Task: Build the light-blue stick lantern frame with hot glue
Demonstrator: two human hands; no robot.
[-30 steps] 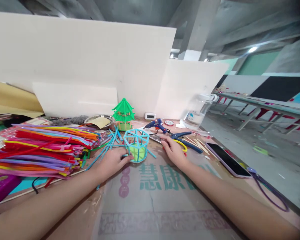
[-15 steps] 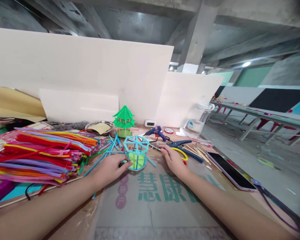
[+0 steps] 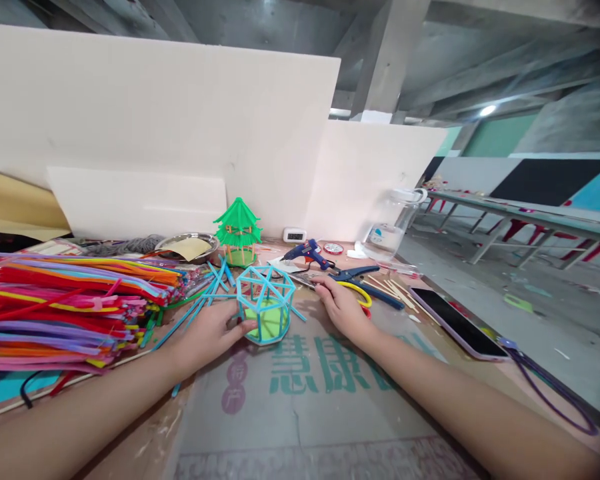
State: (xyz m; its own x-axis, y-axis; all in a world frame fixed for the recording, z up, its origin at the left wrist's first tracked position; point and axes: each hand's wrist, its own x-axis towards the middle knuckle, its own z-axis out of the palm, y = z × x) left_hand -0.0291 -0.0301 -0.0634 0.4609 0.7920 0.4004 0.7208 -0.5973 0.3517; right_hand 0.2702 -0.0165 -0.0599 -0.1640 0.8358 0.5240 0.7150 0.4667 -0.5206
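My left hand [image 3: 207,337] has its thumb and fingers closed on the near left side of a small six-sided frame [image 3: 264,307] made of light blue sticks. The frame stands upright and has a yellow-green base inside. On the right, my right hand [image 3: 343,308] curls its fingers over scissors [image 3: 359,291] with yellow and red handles; part of them is hidden under the hand. Loose blue sticks [image 3: 213,287] lie left of the frame. Behind it stands a little green pagoda-like model [image 3: 238,230] with a tiered roof.
A blue glue gun [image 3: 305,252], blue-handled pliers [image 3: 375,287] and wooden sticks [image 3: 397,293] lie beyond my right hand. A phone [image 3: 455,323] rests at the right edge, with a water jug [image 3: 393,223] behind. Bundles of coloured pipe cleaners [image 3: 75,313] fill the left.
The camera view has tipped down and shifted slightly, so things sit a little higher and further left. The blue frame appears turned a little in my left hand. My right hand stays by the scissors.
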